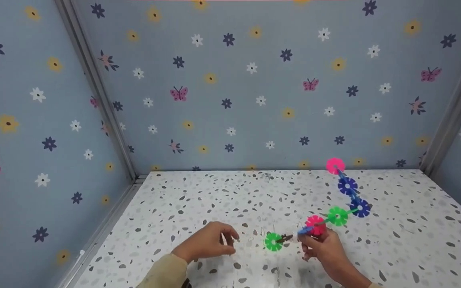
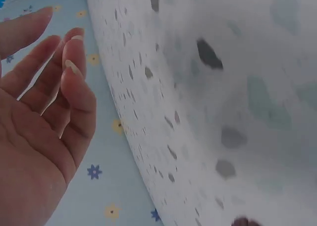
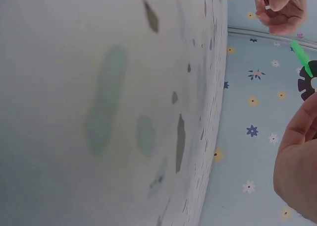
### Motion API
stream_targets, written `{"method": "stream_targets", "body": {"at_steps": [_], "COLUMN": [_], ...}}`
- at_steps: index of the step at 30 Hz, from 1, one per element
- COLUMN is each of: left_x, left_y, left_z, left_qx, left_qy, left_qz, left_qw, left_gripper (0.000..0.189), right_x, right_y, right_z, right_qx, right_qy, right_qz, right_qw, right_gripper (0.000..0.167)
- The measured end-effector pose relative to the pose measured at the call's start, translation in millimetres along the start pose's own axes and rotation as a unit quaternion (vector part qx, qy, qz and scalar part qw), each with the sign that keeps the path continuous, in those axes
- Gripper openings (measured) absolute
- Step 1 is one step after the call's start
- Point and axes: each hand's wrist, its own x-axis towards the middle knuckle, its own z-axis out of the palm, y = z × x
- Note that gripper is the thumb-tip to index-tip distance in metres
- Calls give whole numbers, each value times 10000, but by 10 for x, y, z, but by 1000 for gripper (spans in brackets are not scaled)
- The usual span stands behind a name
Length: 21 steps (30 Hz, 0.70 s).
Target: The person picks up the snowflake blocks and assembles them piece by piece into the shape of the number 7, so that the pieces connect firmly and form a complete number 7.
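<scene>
My right hand (image 1: 324, 250) pinches a chain of notched plastic interlocking discs (image 1: 337, 216) near its lower end. From the hand the chain bends up and right through pink, green and blue discs to a pink disc (image 1: 335, 166) at the far tip. Left of the right fingertips are a green disc (image 1: 273, 242) and a brown disc (image 1: 284, 239) joined to it, seen edge-on. In the right wrist view the dark disc (image 3: 308, 80) shows right at the right fingers. My left hand (image 1: 210, 242) holds nothing, its fingers loosely bent and the thumb apart, left of the green disc.
A white speckled tabletop (image 1: 190, 196) lies under both hands. Light blue panels with flowers and butterflies form the back wall (image 1: 270, 84) and the sides, with metal posts (image 1: 98, 88) at the corners.
</scene>
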Motion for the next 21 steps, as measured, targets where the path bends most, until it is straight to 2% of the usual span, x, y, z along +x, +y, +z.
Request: {"method": "stream_targets", "body": {"at_steps": [4,6,8,11,13,21], "left_x": [-177,-269,-337,-415,-457,-574], "left_y": [-83,-119,-151,-201,-238,-345], "left_z": [-261,-372,-445,-508,-527,-549], "left_qx": [519,835,1194,1646,1855,2462], "left_qy": [-349,-470,-548,-605,-630,-532], "left_qz": [-341,-653,-1111,-1771,-2039,-2409], "left_qw": [9975,9933,9851,9684,9592,9373], "left_gripper": [31,33,32,29,30,36], "right_x": [-18,-18,-21,-23,-23,-24], "right_y": [-20,-26,-32,-37,-35,-16], "right_z": [31,51,54,59,63,69], "right_qx": [-154,-178,-208,-222,-213,-122], "right_qy": [98,112,104,96,60,-169], "right_qz": [34,100,152,173,140,84], "right_qw": [9998,9997,9996,9996,9997,9997], "right_gripper": [15,14,13,13,13,13]}}
